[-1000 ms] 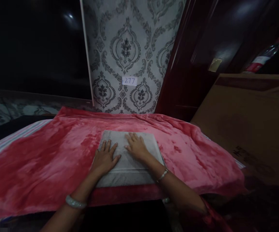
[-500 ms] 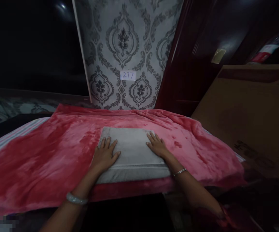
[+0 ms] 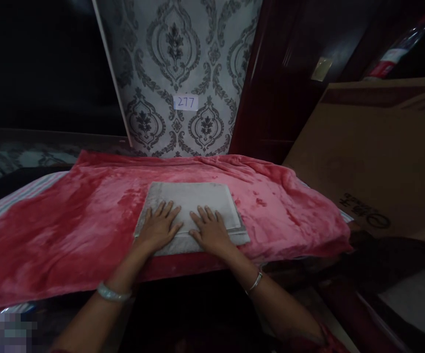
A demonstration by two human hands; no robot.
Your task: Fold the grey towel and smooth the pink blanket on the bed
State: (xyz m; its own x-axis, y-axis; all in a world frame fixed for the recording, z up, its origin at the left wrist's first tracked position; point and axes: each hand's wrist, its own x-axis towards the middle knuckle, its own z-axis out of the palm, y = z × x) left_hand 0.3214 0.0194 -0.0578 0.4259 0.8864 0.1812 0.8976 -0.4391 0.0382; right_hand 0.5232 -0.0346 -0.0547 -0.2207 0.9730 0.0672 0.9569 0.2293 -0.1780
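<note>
A folded grey cloth (image 3: 197,193) lies flat on a red and pink plush blanket (image 3: 98,211). Fingers spread, my left hand (image 3: 160,226) rests on the cloth's left part. My right hand (image 3: 210,230) lies flat near the middle of the cloth, fingers apart, a short gap from the left one. Neither hand grips anything. Layers of the cloth show along its right and front edges; parts of it are hidden under my hands. A pale bangle circles my left wrist and a thin silver one my right.
A cardboard box (image 3: 374,157) stands at the right, with a bottle (image 3: 392,59) with a red and white label above it. Behind is patterned wallpaper (image 3: 175,54) bearing a paper label (image 3: 186,102) marked 277. A dark screen (image 3: 43,68) is at the left.
My right hand has moved left and nearer to me across the cloth, from its right edge towards its middle. The left hand stays at the left part. The view has shifted slightly.
</note>
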